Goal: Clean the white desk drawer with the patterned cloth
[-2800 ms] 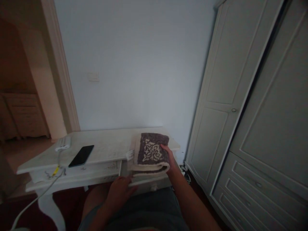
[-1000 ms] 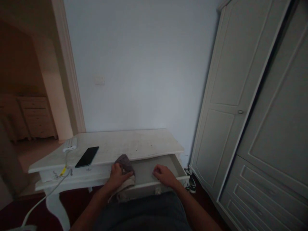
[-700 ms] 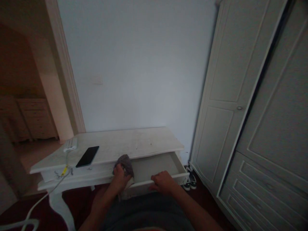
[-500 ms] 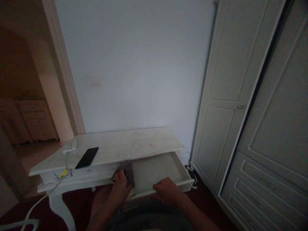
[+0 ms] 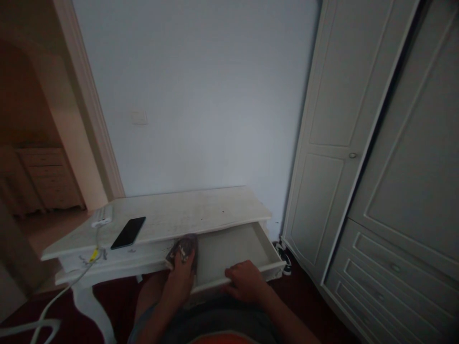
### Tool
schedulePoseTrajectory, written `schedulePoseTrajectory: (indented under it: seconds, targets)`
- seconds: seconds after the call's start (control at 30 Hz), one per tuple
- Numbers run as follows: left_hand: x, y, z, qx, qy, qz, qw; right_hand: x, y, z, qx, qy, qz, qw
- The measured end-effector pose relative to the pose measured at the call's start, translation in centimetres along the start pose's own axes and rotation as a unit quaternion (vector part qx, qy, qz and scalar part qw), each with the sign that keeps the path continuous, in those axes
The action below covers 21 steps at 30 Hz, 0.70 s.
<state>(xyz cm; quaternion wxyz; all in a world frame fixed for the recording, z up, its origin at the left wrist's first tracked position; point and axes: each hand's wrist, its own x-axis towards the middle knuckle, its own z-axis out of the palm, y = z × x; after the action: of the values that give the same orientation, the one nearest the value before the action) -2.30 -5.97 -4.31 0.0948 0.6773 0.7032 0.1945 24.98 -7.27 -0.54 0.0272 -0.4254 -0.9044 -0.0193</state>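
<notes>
The left hand's [image 5: 181, 274] grip is closed on a dark, pale-patterned cloth [image 5: 187, 244], fingers spread over its near face and much of its lower part hidden behind them. The cloth sits at the left end of a pulled-out white drawer [image 5: 233, 248], covering that corner; whether it lies inside the drawer or over its side cannot be told. The right hand [image 5: 247, 282] is at the middle of the drawer's front panel, its fingers curled at the top edge; how firmly it clasps the panel, if at all, is unclear. Between the hands the pale drawer bottom shows bare. Above the drawer runs the worn white tabletop [image 5: 201, 208], marked by small dark specks. A black phone [image 5: 128, 233] lies at an angle by its front edge, left of the cloth and well apart from it. Farther left, near the end, is a white power strip [image 5: 102, 216], with a white cable [image 5: 68, 289] bearing a yellow tag [image 5: 94, 254] and hanging down past the front. Beyond the drawer's right end, dark shoes [image 5: 286, 260] rest on the dark red floor [image 5: 301, 291], beside a tall pale wardrobe [image 5: 322, 191]. A switch plate [image 5: 138, 117] is set in the wall [image 5: 208, 95] behind.
</notes>
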Motion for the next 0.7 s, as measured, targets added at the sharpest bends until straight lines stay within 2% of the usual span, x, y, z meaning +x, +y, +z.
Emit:
schedulePoseTrajectory:
  seconds: [0.07, 0.27, 0.5, 0.6, 0.7]
  targets:
    - [0.1, 0.4, -0.4, -0.011, -0.01, -0.007, 1.0, 0.0, -0.1, 0.1, 0.001, 0.001, 0.006, 1.0]
    - [3.1, 1.5, -2.6, -0.08, 0.016, -0.037, 0.996, 0.2, 0.1, 0.7, 0.001, 0.007, 0.014, 1.0]
    - [0.6, 0.5, -3.0, -0.071, 0.022, 0.004, 0.997, 0.1, 0.0, 0.7, 0.007, 0.006, 0.018, 1.0]
    - [0.1, -0.5, -5.2, -0.111, 0.022, -0.004, 0.994, 0.1, -0.1, 0.5, 0.012, 0.004, 0.021, 1.0]
    - [-0.2, -1.4, -9.0, -0.185, 0.049, 0.018, 0.981, 0.1, -0.2, 0.4, 0.011, 0.004, 0.026, 1.0]
